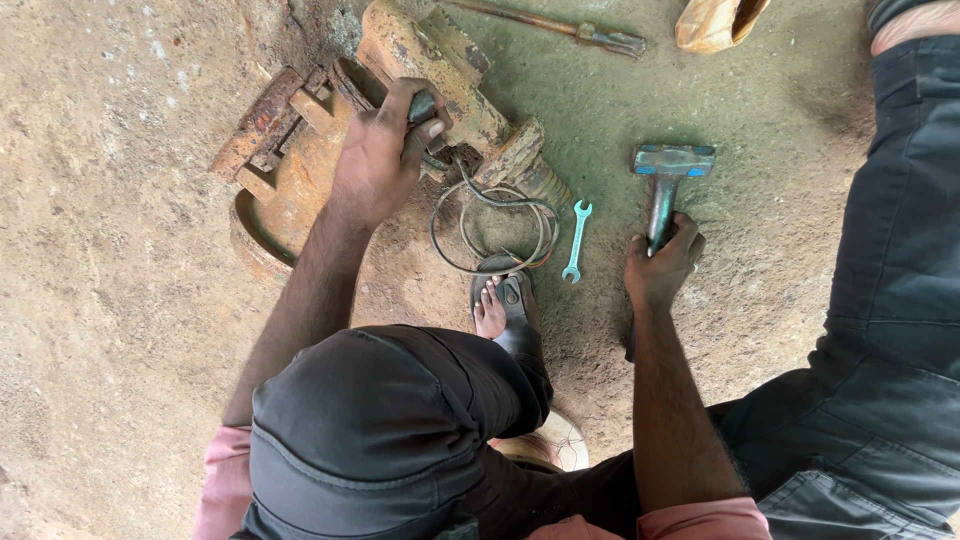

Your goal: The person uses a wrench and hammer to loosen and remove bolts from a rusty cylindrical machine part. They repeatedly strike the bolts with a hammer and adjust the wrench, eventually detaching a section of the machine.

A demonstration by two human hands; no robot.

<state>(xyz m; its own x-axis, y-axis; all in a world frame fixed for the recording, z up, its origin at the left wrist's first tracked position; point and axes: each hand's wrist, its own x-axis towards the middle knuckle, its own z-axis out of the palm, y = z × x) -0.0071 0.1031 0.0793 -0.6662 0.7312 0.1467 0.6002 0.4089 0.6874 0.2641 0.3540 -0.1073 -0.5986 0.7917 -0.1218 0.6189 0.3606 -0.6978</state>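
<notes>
The rusty casting [330, 150] lies on the earthen floor [120, 300] at upper left, a heavy orange-brown machine part with a flanged rim and a ribbed stub at its right end. The left hand [385, 150] rests on top of it, fingers [425, 125] clenched around a dark, narrow tool, seemingly a punch or chisel, pressed against the metal; its tip is hidden. To the right, well apart from the casting, the right hand [660, 265] is closed on the handle of a hammer [668, 180], whose blue-green head lies flat on the floor. Between the two hands lie loops of wire [495, 230] beside the casting's stub, and just right of them a small teal spanner [577, 240]. A sandalled foot [500, 305] sits below the wire. A long rusty rod [550, 22] lies at the top.

Judging by this, the step in hand is setting the tool on the casting before striking. The next move would call for lifting the hammer clear of the floor and bringing it onto the tool's end while the left hand holds it steady.
</notes>
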